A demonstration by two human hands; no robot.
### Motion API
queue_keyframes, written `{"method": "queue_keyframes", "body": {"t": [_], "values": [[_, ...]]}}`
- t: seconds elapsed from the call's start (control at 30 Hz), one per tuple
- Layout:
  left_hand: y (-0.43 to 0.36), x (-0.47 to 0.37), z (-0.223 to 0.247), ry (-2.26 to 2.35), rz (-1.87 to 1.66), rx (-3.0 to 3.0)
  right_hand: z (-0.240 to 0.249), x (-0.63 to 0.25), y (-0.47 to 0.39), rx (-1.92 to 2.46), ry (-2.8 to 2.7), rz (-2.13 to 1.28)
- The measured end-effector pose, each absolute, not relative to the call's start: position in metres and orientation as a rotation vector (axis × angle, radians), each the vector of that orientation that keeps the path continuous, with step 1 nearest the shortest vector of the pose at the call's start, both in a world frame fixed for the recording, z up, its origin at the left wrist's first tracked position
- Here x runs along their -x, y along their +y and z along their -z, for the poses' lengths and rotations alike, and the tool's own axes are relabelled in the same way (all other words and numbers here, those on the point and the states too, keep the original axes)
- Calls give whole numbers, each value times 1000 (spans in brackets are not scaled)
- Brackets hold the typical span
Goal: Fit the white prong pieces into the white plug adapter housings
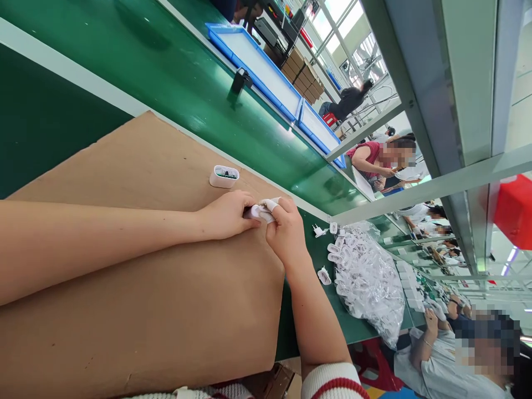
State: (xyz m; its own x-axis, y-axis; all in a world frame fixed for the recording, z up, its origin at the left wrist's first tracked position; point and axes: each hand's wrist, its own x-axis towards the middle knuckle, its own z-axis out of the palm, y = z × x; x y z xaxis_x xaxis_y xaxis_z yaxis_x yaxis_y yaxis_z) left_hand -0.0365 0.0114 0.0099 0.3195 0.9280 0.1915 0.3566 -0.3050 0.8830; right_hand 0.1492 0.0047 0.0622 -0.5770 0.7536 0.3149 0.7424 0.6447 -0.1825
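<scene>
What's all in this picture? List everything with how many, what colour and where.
Oval plastic housing, green board inside: one, white, on cardboard
Small plastic pieces: count unclear, white, in both hands' fingers
Clear plastic bag of white parts: one, clear, right of the hands
Loose plastic parts: several, white, beside bag
Flat cardboard sheet: one, brown, under forearms
Long glossy surface: one, green, beyond cardboard
Rimmed trays: two, blue and white, far edge
Small blocky device: one, black, near trays
Stacked cardboard boxes: several, brown, top
Boxy object: one, red, right edge
Co-workers: several, mixed clothing, right side
Left hand: one, bare, centre
Right hand: one, bare, centre
</scene>
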Motion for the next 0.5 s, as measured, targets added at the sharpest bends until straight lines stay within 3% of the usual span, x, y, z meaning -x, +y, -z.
{"method": "queue_keyframes", "body": {"t": [0.2, 0.4, 0.5], "values": [[10, 36, -17, 1172, -882, -1827, -54, -142, 2, 1336, -2363, -134], [1, 32, -38, 1276, -781, -1788, -48, -171, 2, 1382, -1998, -477], [3, 35, -67, 1350, -853, -1732, -57, -216, 7, 1608, -1871, -218]]}}
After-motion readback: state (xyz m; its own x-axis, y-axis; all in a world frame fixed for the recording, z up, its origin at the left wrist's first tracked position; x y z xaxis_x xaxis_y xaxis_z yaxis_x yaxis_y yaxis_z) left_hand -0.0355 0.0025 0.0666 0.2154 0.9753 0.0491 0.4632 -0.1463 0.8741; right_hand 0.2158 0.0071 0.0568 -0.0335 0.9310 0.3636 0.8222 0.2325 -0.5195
